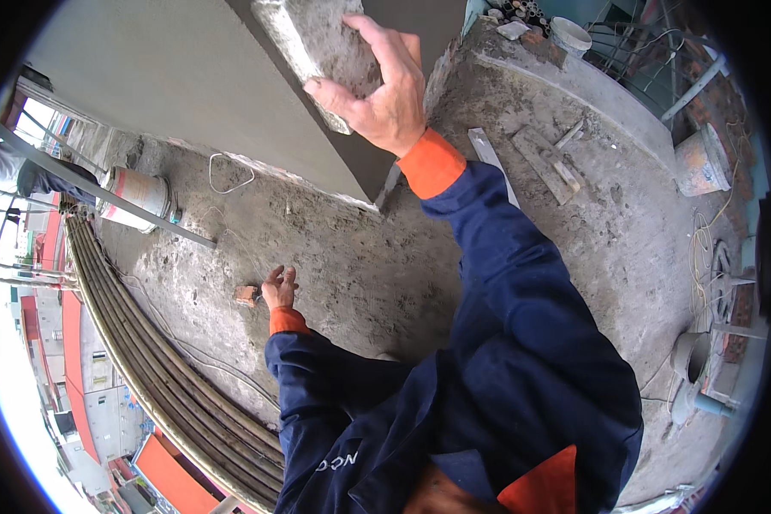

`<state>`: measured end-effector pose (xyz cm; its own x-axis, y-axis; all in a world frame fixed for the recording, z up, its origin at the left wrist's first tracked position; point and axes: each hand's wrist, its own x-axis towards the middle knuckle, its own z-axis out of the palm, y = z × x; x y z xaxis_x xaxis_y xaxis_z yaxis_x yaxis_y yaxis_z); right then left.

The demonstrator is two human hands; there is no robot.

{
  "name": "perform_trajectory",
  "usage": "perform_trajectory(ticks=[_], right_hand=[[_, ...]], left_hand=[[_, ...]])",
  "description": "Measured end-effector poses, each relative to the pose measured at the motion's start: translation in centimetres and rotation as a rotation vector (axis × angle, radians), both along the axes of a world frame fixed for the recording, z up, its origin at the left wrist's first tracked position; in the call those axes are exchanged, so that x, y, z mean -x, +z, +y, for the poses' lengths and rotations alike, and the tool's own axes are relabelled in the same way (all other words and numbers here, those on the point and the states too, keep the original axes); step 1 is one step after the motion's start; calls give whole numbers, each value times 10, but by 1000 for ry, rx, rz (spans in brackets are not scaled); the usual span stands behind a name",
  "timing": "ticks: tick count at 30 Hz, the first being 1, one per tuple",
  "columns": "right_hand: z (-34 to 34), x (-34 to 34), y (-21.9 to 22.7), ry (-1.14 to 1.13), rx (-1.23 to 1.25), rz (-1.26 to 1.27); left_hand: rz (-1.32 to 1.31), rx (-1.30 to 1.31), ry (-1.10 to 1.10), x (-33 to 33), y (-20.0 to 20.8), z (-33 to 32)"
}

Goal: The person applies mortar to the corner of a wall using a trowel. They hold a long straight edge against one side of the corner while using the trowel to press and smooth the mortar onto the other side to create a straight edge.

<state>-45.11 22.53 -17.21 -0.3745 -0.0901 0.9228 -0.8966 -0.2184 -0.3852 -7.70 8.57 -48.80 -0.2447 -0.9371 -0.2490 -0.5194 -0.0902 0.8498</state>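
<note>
My right hand [391,96] is raised at the top, its thumb and fingers spread around a cement-smeared, grey-white rectangular block [338,51]. The block lies at the corner of the smooth grey plastered wall [188,81], and its upper end runs out of view. Whether it presses on the plaster I cannot tell. Lower and to the left, my left hand [280,289] is held out with its fingers apart and nothing in them. Beside that hand in the picture is a small reddish brick piece [247,295] on the rough concrete floor [360,265].
At left stand a mortar-stained bucket [137,197] and a slanting metal pole [103,184]; long railing pipes [167,368] curve below. Wooden boards [546,164] lie at right, near another bucket [702,161], a low ledge [591,98] and a loose cable [702,248].
</note>
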Motion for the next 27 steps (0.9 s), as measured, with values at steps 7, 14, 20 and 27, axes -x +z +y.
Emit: perform_trajectory(ticks=[7, 14, 20, 27], right_hand=[[17, 23, -159, 6, -284, -672], [11, 0, -104, 22, -130, -208], [-16, 39, 55, -30, 112, 95], [-36, 108, 116, -54, 12, -327]], left_hand=[[-41, 25, -28, 1, -5, 1], [-34, 31, -27, 20, -2, 5], [-39, 68, 23, 10, -16, -3], [10, 3, 49, 10, -8, 1]])
